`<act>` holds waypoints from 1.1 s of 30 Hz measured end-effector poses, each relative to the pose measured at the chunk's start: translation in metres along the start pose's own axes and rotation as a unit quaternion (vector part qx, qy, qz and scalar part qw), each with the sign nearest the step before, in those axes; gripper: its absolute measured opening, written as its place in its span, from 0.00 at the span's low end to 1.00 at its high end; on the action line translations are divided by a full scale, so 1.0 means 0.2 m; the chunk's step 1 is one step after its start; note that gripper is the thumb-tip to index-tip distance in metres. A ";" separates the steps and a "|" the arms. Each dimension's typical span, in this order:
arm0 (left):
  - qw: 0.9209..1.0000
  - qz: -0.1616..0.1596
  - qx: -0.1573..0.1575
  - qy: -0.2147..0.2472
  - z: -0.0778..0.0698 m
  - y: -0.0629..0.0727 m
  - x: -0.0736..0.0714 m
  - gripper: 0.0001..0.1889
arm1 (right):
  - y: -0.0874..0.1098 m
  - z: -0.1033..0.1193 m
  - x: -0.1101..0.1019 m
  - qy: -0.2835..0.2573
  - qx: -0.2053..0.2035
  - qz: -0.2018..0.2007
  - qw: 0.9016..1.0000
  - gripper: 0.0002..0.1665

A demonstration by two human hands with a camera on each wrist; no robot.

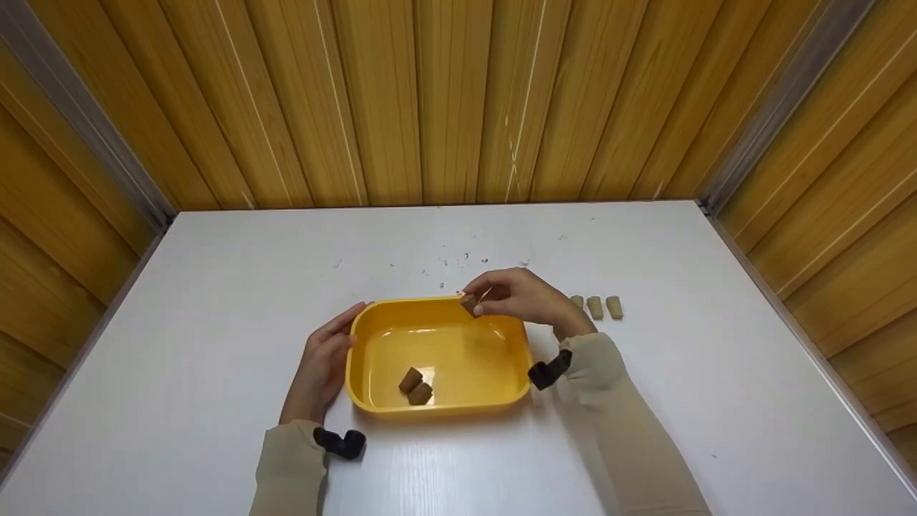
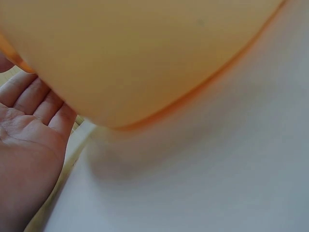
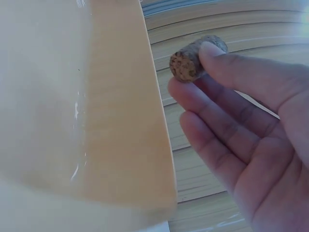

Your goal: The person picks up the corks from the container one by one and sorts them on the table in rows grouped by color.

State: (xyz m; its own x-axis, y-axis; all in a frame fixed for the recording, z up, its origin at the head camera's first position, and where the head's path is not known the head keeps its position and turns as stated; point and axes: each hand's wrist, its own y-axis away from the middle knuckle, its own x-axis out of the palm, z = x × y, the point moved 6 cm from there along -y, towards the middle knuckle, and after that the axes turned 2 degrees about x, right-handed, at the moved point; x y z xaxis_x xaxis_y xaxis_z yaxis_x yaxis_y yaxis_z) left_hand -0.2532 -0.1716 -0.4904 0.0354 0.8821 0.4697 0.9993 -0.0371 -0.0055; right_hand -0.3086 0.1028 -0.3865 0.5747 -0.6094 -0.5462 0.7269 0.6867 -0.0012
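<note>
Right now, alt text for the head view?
Right hand pinches a cork near the far rim of a yellow tray; left hand grips the tray's left edge. Two corks lie inside; other corks sit in a row on the white table, to the right.

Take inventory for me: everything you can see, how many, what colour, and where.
Table: one, white, beneath everything
Tray: one, yellow, mid-table
Corks inside: two, brown, near side
Held cork: one, brown, by the tray's far rim
Row of corks: at least three, tan, right of tray
Specks: several, dark, beyond tray
Wall panels: many, wood-brown, behind and both sides
Corner strips: two, grey, between walls
Wrist devices: two, black, one per wrist
Sleeves: two, beige, forearms
Left hand: one, gripping tray's left rim
Right hand: one, pinching the held cork
</note>
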 end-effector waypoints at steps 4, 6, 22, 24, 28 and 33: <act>1.000 -0.007 -0.012 0.005 0.00 0.00 0.00 0.29 | 0.05 -0.04 -0.04 -0.002 0.018 -0.034 0.999 0.19; 1.000 -0.009 -0.017 0.009 0.00 0.00 -0.01 0.29 | 0.07 -0.06 -0.06 0.000 0.031 -0.049 0.998 0.20; 1.000 -0.009 -0.019 0.007 -0.01 0.02 -0.04 0.29 | 0.30 -0.28 -0.16 -0.010 0.124 -0.151 0.981 0.22; 1.000 -0.010 -0.017 0.005 -0.01 0.03 -0.04 0.29 | 0.33 -0.31 -0.18 -0.005 0.137 -0.157 0.978 0.22; 1.000 -0.012 -0.017 0.010 -0.01 0.03 -0.04 0.29 | 0.39 -0.37 -0.20 0.008 0.159 -0.164 0.973 0.24; 1.000 -0.012 -0.018 0.012 0.00 0.02 -0.03 0.29 | 0.46 -0.43 -0.23 0.011 0.169 -0.171 0.971 0.24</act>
State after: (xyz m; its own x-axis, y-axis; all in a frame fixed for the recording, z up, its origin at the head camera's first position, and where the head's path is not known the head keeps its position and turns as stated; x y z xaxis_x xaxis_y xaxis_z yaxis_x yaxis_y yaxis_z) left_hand -0.2490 -0.1780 -0.4929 0.0101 0.8710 0.4911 0.9987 -0.0331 0.0381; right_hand -0.3004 0.2275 -0.4343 0.2723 -0.7672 -0.5807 0.9578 0.2741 0.0869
